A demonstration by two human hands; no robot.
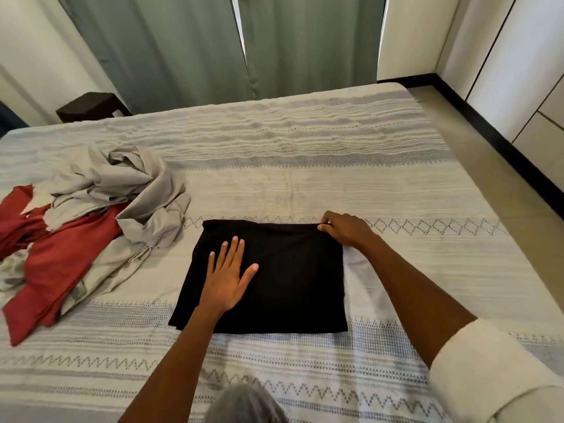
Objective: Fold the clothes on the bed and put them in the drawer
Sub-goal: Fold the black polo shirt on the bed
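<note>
black garment (283,276) lies folded square, left hand (227,276) flat on it, right hand (345,228) pinching its far corner.

Bedroom w/ bed, curtains, wardrobe

Grey-green curtains (195,47) hang behind bed's (305,166) far edge, daylight showing thru centre gap; dark side table (91,106) at far-left corner; white wardrobe doors (518,56) right, beige floor (476,141) w/ black skirting.
</note>
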